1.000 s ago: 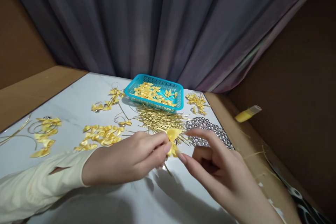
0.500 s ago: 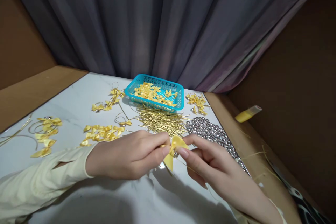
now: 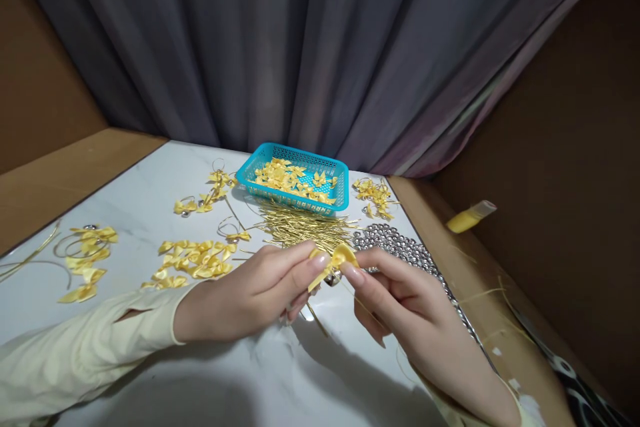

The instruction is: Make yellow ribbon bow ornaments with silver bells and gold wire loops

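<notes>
Between my two hands is a yellow ribbon bow [image 3: 343,255], held just above the table's middle. My left hand [image 3: 265,287] pinches its left side between thumb and fingers. On the right loop, the thumb and forefinger of my right hand [image 3: 400,293] are closed. A small silver bell [image 3: 331,278] hangs under the bow's knot, partly hidden. Just behind my fingers lies a heap of gold twist ties [image 3: 305,225]. A spread of silver bells [image 3: 395,247] reaches back from behind my right hand.
A blue basket [image 3: 343,177] of yellow bows stands at the back of the white table [image 3: 135,193]. Loose bows [image 3: 195,257] lie left of centre. Bows with wires and bells [image 3: 90,247] sit at far left and back. A yellow tube [image 3: 470,217] is at the right.
The bow has turned and risen slightly in my hands. My left thumb has shifted onto its knot area, and the bell now shows more clearly beneath.
</notes>
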The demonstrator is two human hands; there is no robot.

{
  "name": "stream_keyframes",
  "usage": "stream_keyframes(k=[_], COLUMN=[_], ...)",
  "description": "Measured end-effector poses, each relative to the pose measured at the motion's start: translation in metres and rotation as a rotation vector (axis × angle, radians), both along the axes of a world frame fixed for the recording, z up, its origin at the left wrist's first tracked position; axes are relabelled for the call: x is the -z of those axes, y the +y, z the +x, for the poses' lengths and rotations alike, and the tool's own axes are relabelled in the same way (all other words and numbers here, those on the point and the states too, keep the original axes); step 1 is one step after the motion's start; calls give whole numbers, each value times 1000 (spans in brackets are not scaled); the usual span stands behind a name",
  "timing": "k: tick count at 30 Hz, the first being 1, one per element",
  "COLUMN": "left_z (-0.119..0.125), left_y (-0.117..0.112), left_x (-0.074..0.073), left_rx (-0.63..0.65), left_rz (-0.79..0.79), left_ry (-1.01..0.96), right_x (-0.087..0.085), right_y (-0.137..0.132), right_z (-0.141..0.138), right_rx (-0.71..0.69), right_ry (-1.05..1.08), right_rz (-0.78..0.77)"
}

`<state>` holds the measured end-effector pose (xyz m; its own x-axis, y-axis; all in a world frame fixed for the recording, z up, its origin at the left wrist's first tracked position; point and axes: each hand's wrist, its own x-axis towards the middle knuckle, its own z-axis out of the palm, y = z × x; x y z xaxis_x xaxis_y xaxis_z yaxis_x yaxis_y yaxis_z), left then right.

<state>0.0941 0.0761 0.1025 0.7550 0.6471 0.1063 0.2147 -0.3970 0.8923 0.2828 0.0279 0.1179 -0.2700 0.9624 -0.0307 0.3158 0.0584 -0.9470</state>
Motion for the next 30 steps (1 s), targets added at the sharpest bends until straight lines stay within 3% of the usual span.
stream_keyframes(k=[3,10,23,30], left_z=[0,1,0,1], left_y=[2,3,3,5], left_x=[2,7,4,9], left_rx=[-23,-12,23,-10], left_rz=[86,458,560,687], left_ry=[3,39,19,-12], right_x=[-1,-1,5,1], right_y=[1,5,10,9], right_z=[-1,-4,0,0], right_rx=[-45,-73,-137,-97], right_ry=[23,28,351,201], right_rz=[-66,-195,-372,-322])
